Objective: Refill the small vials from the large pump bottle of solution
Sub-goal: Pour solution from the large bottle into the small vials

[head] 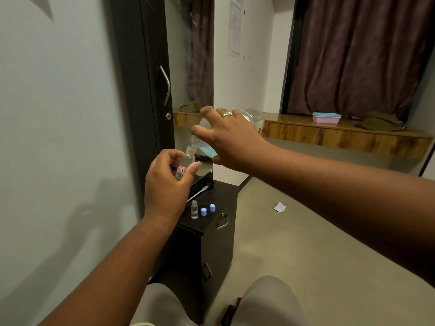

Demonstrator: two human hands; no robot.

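My right hand (231, 137) grips the large clear bottle (253, 118), tipped over so its threaded neck points down to the left. My left hand (167, 184) holds a small clear vial (186, 161) with a red-and-white label, its open mouth right under the bottle's neck. A second small vial (194, 209) stands uncapped on the black cabinet top (223, 191), with two blue caps (203, 212) (212, 207) beside it. The pump head with its white tube (202, 190) lies on the cabinet behind them.
The black cabinet has drawers with metal handles (222, 221). A tall dark mirror door (146, 90) stands just left of my hands. A wooden ledge (341, 137) holds a pink-and-blue box (326, 117). A scrap of paper (279, 207) lies on the floor.
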